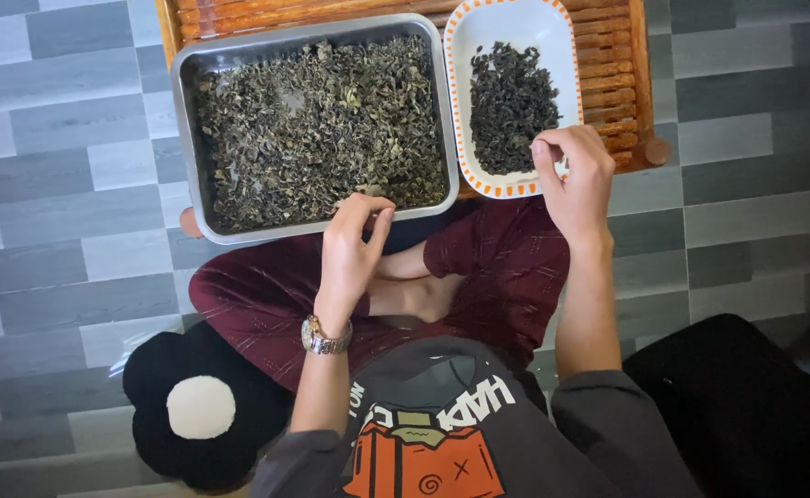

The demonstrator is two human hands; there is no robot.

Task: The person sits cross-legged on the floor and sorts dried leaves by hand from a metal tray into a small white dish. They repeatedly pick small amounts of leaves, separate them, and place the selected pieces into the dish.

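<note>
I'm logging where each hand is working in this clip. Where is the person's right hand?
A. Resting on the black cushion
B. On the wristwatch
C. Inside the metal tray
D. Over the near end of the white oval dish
D: the right hand sits over the near end of the white oval dish, fingers pinched at the dark dried leaves.

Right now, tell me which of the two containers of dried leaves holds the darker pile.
The white oval dish with the orange rim, beside the right hand. The metal tray holds paler, greenish leaves.
</note>
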